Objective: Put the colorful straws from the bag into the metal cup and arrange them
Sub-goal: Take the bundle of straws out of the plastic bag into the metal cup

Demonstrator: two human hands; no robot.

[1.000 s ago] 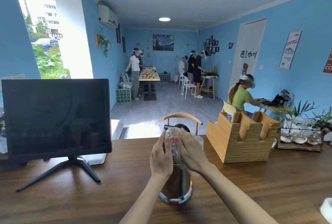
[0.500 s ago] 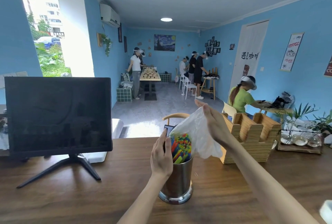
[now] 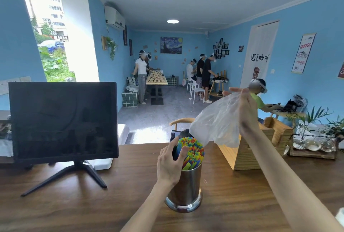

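A metal cup (image 3: 188, 185) stands upright on the wooden table (image 3: 74, 205), near the front middle. A bundle of colorful straws (image 3: 193, 152) sticks up out of it. My left hand (image 3: 170, 164) grips the straw bundle just above the cup's rim, with fingers curled round it. My right hand (image 3: 245, 108) pinches a clear plastic bag (image 3: 217, 121) and holds it up and to the right of the cup. The bag hangs limp, its lower edge just above the straw tops.
A black monitor (image 3: 63, 121) on a stand fills the left of the table. A wooden slotted holder (image 3: 249, 149) stands to the right of the cup, with a plant tray (image 3: 314, 148) beyond it. A chair back (image 3: 180, 121) shows behind the table; several people work in the room.
My right hand has pulled the plastic bag up and to the right, off the straws. The straw tops stand bare in the cup. My left hand stays on the bundle.
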